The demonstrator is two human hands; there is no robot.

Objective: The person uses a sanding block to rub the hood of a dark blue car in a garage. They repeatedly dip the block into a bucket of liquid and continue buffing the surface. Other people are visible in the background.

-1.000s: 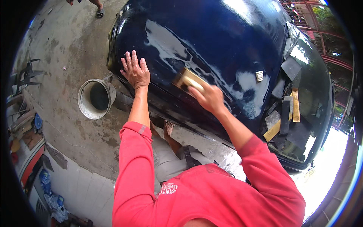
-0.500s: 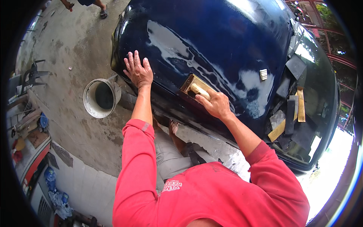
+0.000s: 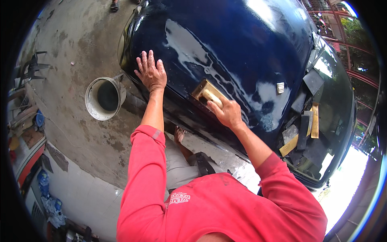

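Note:
My left hand (image 3: 151, 72) lies flat on the dark blue car hood (image 3: 238, 44) near its front edge, fingers stretched out and holding nothing. To its right, my right hand (image 3: 228, 113) grips the pale handle of a rectangular, yellowish-brown sanding block (image 3: 200, 91). The block rests on the hood close to its near edge; its underside is hidden. Beyond it, a long whitish sanded patch (image 3: 186, 43) runs across the paint. Another whitish patch (image 3: 272, 97) lies farther right, with a small white ribbed block (image 3: 280, 87) on it.
A dirty white bucket (image 3: 91, 99) with dark liquid stands on the concrete floor, left of the car. Dark sheets (image 3: 313, 82) and yellowish strips (image 3: 315, 121) are piled at the windshield's base. Another person's sandaled foot (image 3: 114, 7) shows at the top left. Shop clutter lines the lower left.
The view has shifted slightly. Both hands stay at nearly the same places on the hood, the right still holding the sanding block. The other person's hand has left the view.

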